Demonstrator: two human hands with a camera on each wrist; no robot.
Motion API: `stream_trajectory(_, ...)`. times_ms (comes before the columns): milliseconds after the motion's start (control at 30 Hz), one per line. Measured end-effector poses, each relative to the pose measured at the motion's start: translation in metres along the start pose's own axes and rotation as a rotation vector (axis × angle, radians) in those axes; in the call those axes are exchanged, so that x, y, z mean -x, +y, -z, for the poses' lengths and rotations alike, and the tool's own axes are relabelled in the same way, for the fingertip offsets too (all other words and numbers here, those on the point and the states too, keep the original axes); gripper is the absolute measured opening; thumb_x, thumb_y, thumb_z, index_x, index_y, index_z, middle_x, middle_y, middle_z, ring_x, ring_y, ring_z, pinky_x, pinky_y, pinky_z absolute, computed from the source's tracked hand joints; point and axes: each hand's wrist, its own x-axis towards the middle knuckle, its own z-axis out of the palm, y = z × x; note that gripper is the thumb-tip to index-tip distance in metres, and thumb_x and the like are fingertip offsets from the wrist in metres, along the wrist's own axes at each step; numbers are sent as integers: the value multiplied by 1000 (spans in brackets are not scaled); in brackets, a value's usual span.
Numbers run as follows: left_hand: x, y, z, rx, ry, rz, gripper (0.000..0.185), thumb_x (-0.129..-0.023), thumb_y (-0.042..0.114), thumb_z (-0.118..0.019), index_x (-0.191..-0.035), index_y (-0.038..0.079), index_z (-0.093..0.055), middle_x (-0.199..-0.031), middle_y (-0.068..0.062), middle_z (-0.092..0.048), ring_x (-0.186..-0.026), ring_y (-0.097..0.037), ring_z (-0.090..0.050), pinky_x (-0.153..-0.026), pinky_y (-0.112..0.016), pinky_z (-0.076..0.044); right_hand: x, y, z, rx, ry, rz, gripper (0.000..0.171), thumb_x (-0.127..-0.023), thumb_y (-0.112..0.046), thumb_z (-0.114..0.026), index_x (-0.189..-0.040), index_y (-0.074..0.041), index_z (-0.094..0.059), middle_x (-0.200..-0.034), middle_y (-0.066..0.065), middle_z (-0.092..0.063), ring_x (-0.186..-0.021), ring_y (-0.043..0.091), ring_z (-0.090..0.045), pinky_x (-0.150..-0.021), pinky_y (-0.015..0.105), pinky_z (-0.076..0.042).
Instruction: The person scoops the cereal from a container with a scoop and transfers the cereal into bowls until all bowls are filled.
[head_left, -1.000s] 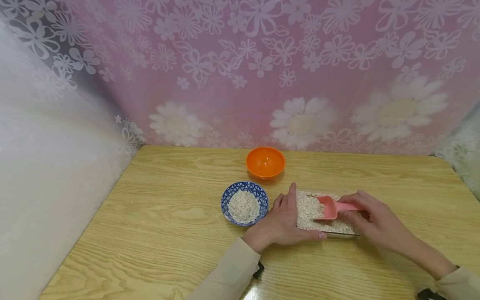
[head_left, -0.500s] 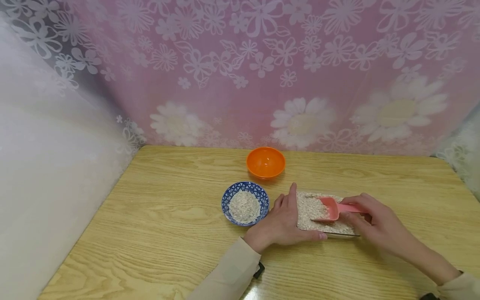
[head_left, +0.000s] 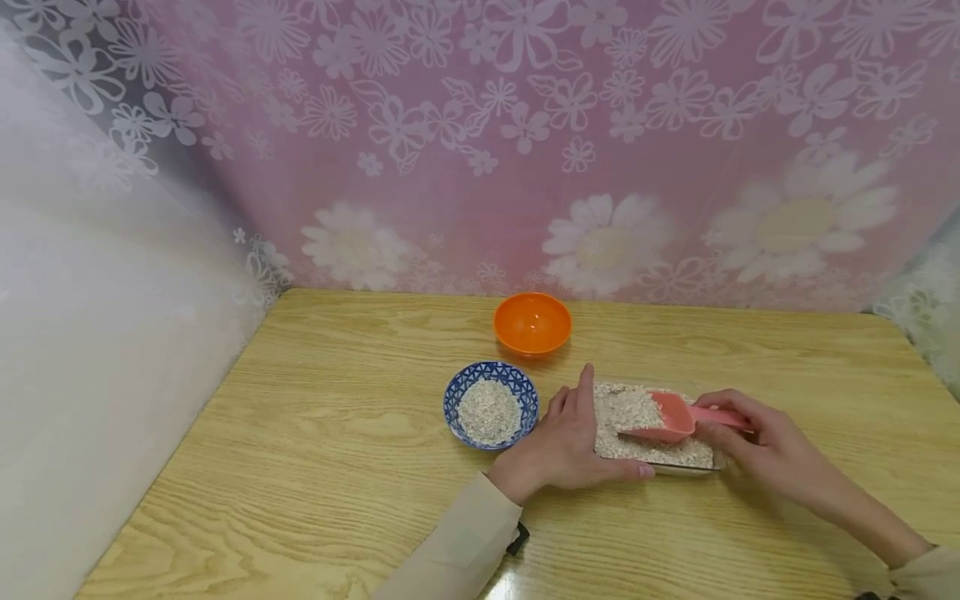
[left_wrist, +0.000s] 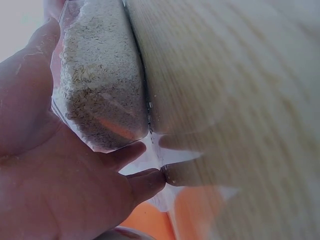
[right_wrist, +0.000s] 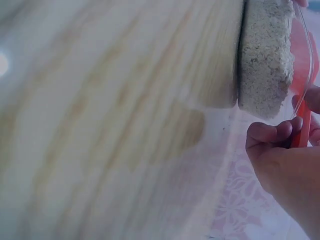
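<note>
A clear rectangular container [head_left: 686,469] of pale grain sits on the wooden table [head_left: 337,467]. My left hand [head_left: 573,446] grips its left end, thumb along the near edge and index finger up the left side. In the left wrist view the palm [left_wrist: 60,190] cups the container [left_wrist: 100,85]. My right hand [head_left: 753,437] pinches the handle of a pink scoop [head_left: 671,419], whose bowl sits tilted up over the grain with some grain in it. The right wrist view shows the container [right_wrist: 265,55], the scoop handle [right_wrist: 301,135] and my fingers [right_wrist: 272,135] curled on it.
A blue patterned bowl [head_left: 490,406] holding grain stands just left of my left hand. An empty orange bowl [head_left: 532,323] stands behind it. A pink floral curtain [head_left: 525,150] hangs behind the table and a white drape [head_left: 97,333] at the left.
The scoop's bowl has tipped up and shifted a little right, out of the grain, with grain in it. My right hand drew back slightly to the right. The left hand stayed put.
</note>
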Motion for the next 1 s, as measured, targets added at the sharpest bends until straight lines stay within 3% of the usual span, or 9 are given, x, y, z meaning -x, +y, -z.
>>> stream_trajectory(167, -1, 1, 0, -9, 12, -4, 133, -79, 77, -69, -162, 26, 21, -174, -7, -11, -161, -27, -14, -125, -49, -30, 4, 4, 5, -48, 27, -38, 26, -103, -2, -57, -129, -8, -59, -97, -12, -71, -70, 13, -59, -53, 30, -44)
stream_trajectory(400, -1, 1, -1, -13, 18, 0, 134, -78, 78, -70, -162, 27, 21, -173, -7, -11, -160, -26, -16, -125, -47, -30, 7, 6, 8, -145, 65, -53, 26, -105, 0, -51, -130, -7, -58, -86, -4, -56, -62, 23, -46, -51, 34, -39)
stream_trajectory(633, 2, 4, 1, -29, 43, -47, 132, -81, 76, -68, -161, 26, 24, -174, -5, -1, -161, -25, -12, -126, -44, -29, 6, 3, 7, -153, 78, -47, 25, -105, 0, -52, -129, -5, -58, -91, -5, -57, -66, 21, -48, -53, 33, -40)
stream_trajectory(733, 7, 8, 10, 4, 71, -96, 127, -84, 74, -67, -162, 27, 22, -174, -4, -1, -160, -25, -13, -124, -45, -33, 6, 1, 7, -156, 86, -39, 25, -105, 1, -52, -129, -4, -58, -90, -5, -56, -65, 20, -47, -53, 33, -40)
stream_trajectory(867, 16, 8, 32, 14, 133, -165, 115, -88, 70, -65, -164, 30, 13, -174, -5, -7, -159, -26, -18, -122, -49, -37, 4, -4, 7, -135, 103, -33, 26, -104, 1, -53, -129, -4, -59, -86, -8, -54, -65, 18, -46, -53, 33, -39)
stream_trajectory(1000, 24, -5, 53, 21, 212, -198, 101, -92, 66, -64, -166, 30, -6, -171, -4, -19, -156, -26, -28, -121, -52, -37, 1, -10, 8, -121, 118, -20, 26, -104, 1, -54, -129, -3, -59, -86, -8, -55, -65, 16, -47, -52, 32, -38)
